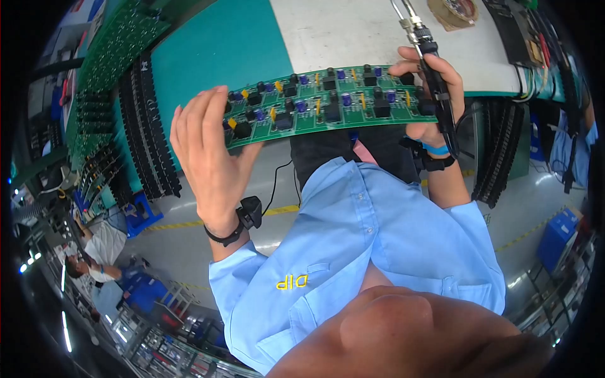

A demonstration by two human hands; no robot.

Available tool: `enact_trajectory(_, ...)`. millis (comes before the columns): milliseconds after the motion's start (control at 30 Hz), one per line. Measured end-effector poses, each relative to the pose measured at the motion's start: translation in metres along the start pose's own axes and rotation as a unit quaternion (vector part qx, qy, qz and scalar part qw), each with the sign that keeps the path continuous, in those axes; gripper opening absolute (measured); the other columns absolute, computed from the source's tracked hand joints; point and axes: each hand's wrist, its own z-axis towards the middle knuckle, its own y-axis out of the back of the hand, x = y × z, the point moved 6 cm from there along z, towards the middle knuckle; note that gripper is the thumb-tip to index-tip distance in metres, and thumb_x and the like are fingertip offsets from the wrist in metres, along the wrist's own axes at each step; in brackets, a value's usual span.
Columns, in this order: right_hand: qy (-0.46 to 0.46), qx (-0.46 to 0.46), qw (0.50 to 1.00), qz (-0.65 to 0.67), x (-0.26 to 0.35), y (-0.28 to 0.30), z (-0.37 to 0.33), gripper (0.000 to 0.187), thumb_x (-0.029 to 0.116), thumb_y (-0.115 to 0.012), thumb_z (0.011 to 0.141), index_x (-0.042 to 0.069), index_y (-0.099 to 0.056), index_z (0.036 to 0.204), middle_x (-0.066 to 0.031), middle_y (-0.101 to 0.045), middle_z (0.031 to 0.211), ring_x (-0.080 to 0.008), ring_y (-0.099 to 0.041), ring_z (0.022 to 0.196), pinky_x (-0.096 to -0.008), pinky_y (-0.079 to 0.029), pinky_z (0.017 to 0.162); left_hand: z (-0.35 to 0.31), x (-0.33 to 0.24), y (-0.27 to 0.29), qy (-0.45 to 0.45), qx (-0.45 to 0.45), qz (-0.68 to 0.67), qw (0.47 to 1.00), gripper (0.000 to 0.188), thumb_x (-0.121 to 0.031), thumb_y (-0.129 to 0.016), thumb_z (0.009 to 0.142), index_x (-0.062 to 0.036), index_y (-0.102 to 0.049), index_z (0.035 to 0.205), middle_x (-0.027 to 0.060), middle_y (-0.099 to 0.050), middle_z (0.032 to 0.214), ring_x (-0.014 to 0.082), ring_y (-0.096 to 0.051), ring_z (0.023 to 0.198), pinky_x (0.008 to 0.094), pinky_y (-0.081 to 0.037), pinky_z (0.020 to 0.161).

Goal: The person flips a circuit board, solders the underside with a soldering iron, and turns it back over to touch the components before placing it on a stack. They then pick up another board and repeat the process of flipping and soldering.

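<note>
A long green circuit board (302,126) is held up at the table's near edge, tilted slightly, with rows of black, purple and yellow parts on its visible face. My left hand (208,135) is closed on its left end, fingers at the side and thumb beneath. At the other end, my right hand (450,75) grips the board between fingers and thumb. That same hand also carries a black pen-shaped soldering iron (435,79), its metal front pointing away from me, past the board's far edge. Black bands with small devices circle both wrists.
Below the board lie a teal mat (214,47) and a white surface (340,31). Black slotted racks stand left (148,126) and right (498,154); more green boards (120,38) stand far left. A round reel (455,9) sits at the back. Another person (104,264) works at left.
</note>
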Motion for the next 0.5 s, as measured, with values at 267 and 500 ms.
enact_trajectory(267,-0.034,-0.063,0.996,0.048,-0.005,-0.003,-0.001,0.106,0.059,-0.084,0.064,-0.003,-0.04,0.139,-0.0293,-0.058,0.128,-0.0275,-0.065,0.108,-0.0403,-0.052,0.095,-0.024,0.039,-0.008,0.074,-0.039,-0.04,0.996,0.062,0.003,-0.077,0.062,-0.0051,-0.061,0.121,0.0111,-0.067,0.111,0.0298,-0.062,0.103,0.042,-0.047,0.093)
enact_trajectory(500,-0.05,-0.064,0.997,-0.012,-0.007,-0.002,-0.003,0.104,0.068,-0.076,0.072,0.001,-0.038,0.142,-0.0322,-0.053,0.131,-0.0281,-0.063,0.108,-0.0432,-0.047,0.098,-0.027,0.047,-0.015,0.075,-0.068,-0.11,0.989,0.057,0.006,-0.075,0.062,-0.0043,-0.063,0.117,0.012,-0.069,0.105,0.0298,-0.065,0.09,0.0367,-0.051,0.076)
